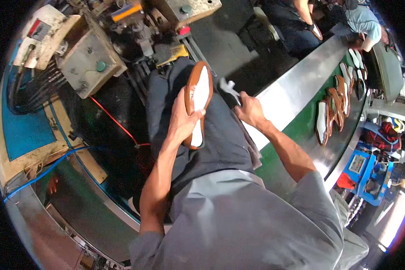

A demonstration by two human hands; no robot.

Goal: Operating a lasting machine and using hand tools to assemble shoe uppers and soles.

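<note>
Head view: a shoe (202,90), judged light, best held mid-side, was clasped by the left grip (184,119), a tool (228,86) by the right grip (251,110).

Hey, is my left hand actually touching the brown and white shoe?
Touching: the head view shows the left hand gripping the brown and white shoe, thumb pressed across its white face.

Shoe (201,92) over lap (222,144), machine (85,69) left, belt (305,132) right
</note>
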